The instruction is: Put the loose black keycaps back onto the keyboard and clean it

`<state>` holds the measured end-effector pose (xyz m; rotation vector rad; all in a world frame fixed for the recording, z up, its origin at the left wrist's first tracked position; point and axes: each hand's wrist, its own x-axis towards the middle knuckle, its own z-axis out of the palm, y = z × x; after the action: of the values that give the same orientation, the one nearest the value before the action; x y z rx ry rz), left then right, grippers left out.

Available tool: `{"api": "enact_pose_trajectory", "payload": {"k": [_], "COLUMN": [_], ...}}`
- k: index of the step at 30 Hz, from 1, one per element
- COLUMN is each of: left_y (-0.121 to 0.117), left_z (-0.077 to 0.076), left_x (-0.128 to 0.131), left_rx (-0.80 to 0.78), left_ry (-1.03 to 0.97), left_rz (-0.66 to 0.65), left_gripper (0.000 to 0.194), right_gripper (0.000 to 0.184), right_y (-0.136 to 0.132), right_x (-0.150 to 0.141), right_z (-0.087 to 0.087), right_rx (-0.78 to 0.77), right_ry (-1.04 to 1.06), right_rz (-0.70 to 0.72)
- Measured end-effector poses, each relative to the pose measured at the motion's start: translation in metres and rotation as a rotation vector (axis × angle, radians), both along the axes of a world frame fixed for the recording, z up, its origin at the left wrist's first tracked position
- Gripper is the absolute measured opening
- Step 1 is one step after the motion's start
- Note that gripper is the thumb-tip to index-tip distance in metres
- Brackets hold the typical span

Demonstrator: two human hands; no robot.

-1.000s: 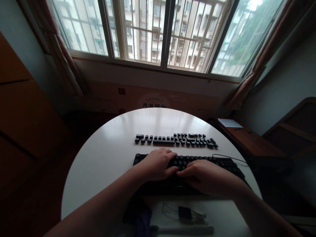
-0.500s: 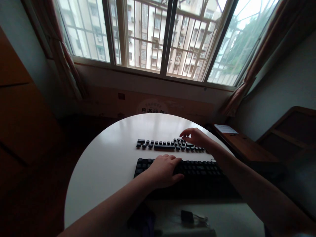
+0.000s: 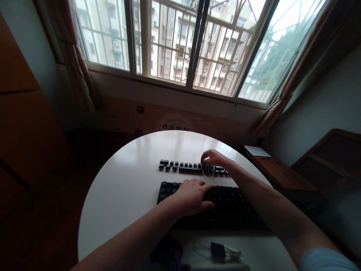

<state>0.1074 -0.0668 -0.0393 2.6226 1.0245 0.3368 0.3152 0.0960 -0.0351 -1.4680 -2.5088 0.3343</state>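
Note:
On a round white table, a black keyboard [image 3: 225, 194] lies in front of me, partly covered by my forearms. My left hand [image 3: 193, 195] rests on its left part, fingers spread and thumb apart. Beyond the keyboard, loose black keycaps stand in rows, with a long spacebar keycap [image 3: 190, 169] near their middle. My right hand [image 3: 213, 156] reaches over these rows from the right. Its bent fingers are down at a small keycap [image 3: 200, 165] in the back row and look pinched on one, though the fingertips are partly hidden.
Near me on the white table [image 3: 113, 203] lie a small black box with cables [image 3: 218, 250] and a dark purple cloth [image 3: 172, 252]. A brown wooden table [image 3: 270, 165] with a paper [image 3: 257, 151] stands at the right. A barred window is ahead.
My right hand has moved slightly left and down onto the back row of keycaps, its fingers closing. My left hand stays on the keyboard. The whole view has shifted a little.

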Motion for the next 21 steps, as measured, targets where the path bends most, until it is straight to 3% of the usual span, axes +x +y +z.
{"api": "enact_pose_trajectory", "payload": {"k": [3, 7, 13, 17, 21], "left_y": [0.001, 0.0, 0.0, 0.004, 0.007], "left_z": [-0.001, -0.001, 0.003, 0.002, 0.0], "left_x": [0.0, -0.002, -0.008, -0.01, -0.007], "left_rx": [0.014, 0.029, 0.071, 0.061, 0.047], "left_ry": [-0.016, -0.018, 0.019, 0.033, 0.031], "left_rz": [0.003, 0.01, 0.0, 0.023, 0.044], "left_gripper": [0.061, 0.06, 0.058, 0.061, 0.063], "right_gripper": [0.017, 0.017, 0.019, 0.02, 0.014], "right_y": [-0.002, -0.018, -0.097, -0.158, -0.191], "right_x": [-0.005, -0.009, 0.018, 0.038, 0.035], "right_z": [0.003, 0.019, 0.04, 0.027, 0.005], "right_rx": [0.026, 0.128, 0.363, 0.327, 0.2], "right_ry": [0.009, 0.065, 0.315, 0.455, 0.498], "right_rz": [-0.018, -0.044, -0.105, -0.051, 0.084]}}
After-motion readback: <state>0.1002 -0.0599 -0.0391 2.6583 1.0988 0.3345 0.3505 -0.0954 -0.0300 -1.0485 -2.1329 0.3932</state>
